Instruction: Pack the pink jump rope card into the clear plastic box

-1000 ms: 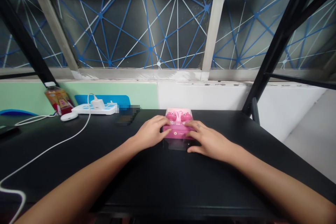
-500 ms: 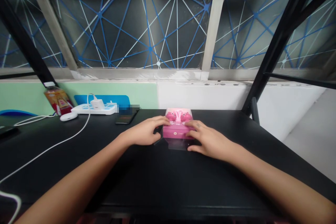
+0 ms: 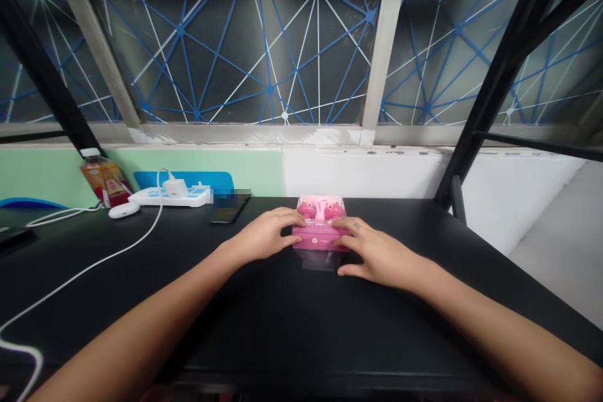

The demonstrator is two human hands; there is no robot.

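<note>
A small pink box (image 3: pixel 321 232) with a clear lid and pink earphones inside sits on the black desk (image 3: pixel 292 320), near its back edge. My left hand (image 3: pixel 264 237) grips the box's left side, fingers on top and thumb at the front. On the other side, my right hand (image 3: pixel 377 254) holds its right edge with fingers over the top. A clear plastic flap lies on the desk just in front of the box.
A dark phone (image 3: pixel 227 208) lies left of the box. Farther left stand a white power strip (image 3: pixel 170 195) with a charger and white cable (image 3: pixel 85 270), a white earbud case (image 3: pixel 123 209) and a bottle (image 3: pixel 104 179). A black frame post (image 3: pixel 475 119) rises at the right.
My left hand drew slightly away from the box half a second ago and has come back against its left side. The right hand and box have barely moved.
</note>
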